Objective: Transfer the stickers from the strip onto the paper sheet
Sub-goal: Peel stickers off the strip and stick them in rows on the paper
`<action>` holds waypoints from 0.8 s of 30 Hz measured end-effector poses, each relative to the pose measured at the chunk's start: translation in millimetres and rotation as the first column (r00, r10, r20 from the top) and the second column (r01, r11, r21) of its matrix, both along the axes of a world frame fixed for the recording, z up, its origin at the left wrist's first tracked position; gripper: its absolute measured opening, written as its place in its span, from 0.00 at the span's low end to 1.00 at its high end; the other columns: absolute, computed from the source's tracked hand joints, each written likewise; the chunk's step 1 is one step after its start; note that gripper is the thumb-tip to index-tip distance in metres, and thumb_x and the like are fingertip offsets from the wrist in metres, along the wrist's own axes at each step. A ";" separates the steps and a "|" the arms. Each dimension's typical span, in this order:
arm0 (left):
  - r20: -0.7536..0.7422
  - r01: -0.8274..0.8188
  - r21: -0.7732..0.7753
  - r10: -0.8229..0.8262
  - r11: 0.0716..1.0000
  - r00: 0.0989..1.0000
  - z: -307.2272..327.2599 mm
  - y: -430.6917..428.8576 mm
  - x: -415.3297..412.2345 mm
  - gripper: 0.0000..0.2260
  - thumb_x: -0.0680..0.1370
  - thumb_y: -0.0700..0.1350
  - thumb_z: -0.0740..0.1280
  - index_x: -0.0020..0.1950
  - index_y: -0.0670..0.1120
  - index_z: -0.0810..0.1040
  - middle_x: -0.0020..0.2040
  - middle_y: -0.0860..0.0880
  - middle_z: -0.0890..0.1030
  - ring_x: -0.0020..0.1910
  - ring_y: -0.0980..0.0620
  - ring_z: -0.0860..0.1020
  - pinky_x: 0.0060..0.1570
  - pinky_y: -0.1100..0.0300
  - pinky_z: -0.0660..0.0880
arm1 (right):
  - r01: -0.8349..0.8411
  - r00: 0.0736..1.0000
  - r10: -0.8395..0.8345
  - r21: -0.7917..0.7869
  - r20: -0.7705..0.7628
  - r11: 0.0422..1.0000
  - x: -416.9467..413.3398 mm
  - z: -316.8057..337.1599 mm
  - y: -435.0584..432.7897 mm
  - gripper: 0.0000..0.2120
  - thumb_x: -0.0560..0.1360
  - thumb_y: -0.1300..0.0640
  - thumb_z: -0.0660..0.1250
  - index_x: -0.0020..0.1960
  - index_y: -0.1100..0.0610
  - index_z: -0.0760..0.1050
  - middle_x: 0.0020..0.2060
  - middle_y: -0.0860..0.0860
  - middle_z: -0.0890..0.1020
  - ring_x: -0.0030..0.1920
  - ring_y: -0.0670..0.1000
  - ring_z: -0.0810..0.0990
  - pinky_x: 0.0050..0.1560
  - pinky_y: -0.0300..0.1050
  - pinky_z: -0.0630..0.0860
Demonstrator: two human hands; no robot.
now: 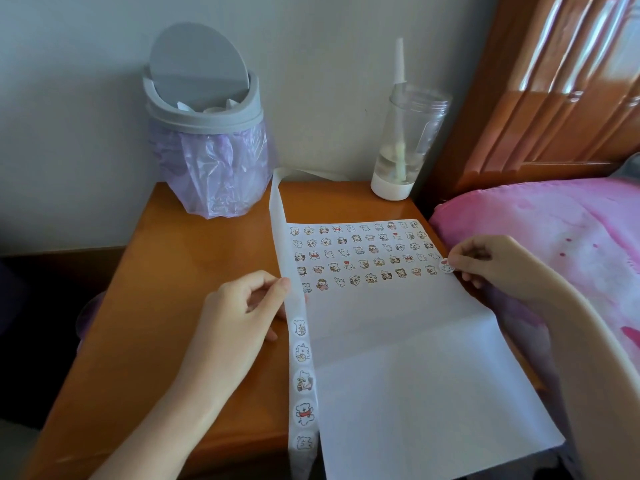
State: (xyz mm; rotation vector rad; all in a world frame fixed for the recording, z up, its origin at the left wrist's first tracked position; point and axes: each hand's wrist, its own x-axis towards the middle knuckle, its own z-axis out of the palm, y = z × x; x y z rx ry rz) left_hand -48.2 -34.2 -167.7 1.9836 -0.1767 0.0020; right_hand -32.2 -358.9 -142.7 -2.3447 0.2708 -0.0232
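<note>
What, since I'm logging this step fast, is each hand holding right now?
Left hand: closed, pinching the sticker strip.
Right hand: closed, pinching one round sticker at the paper sheet's right edge.

Left forearm angles up from the lower left; the left hand [242,306] has its fingers curled, thumb and forefinger pinching the strip [298,308]. Right arm stretches in from the right edge, and the right hand [485,263] pinches a round sticker [446,266] at its fingertips, the other fingers tucked.

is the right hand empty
No, the right hand pinches a round sticker at the right edge of the paper sheet, while the left hand holds the strip.
</note>
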 end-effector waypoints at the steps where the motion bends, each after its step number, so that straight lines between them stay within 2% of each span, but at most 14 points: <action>1: -0.001 0.000 0.006 0.000 1.000 1.000 -0.4 0.0 0.3 0.10 0.79 0.49 0.63 0.41 0.52 0.81 0.37 0.59 0.84 0.27 0.56 0.78 0.28 0.69 0.72 | 0.002 1.000 -0.002 -0.004 -0.004 1.000 0.5 -0.3 0.1 0.05 0.76 0.63 0.67 0.41 0.59 0.78 0.32 0.54 0.78 0.29 0.49 0.72 0.35 0.39 0.71; 14: 0.004 0.006 0.038 -0.007 0.999 1.000 -1.4 0.5 0.7 0.09 0.79 0.50 0.62 0.41 0.54 0.80 0.38 0.64 0.83 0.29 0.55 0.80 0.29 0.70 0.72 | 0.041 0.999 -0.041 -0.008 0.001 0.999 2.0 -2.9 4.2 0.06 0.75 0.62 0.68 0.39 0.58 0.78 0.30 0.54 0.78 0.28 0.50 0.72 0.34 0.40 0.71; 24: 0.007 0.007 0.031 -0.007 0.999 1.000 -1.3 0.2 1.1 0.09 0.79 0.49 0.63 0.41 0.53 0.80 0.37 0.63 0.83 0.29 0.57 0.79 0.28 0.72 0.72 | 0.059 0.998 -0.059 -0.041 0.014 0.997 1.8 -3.3 7.3 0.07 0.73 0.62 0.70 0.37 0.56 0.79 0.28 0.52 0.78 0.27 0.49 0.72 0.33 0.39 0.71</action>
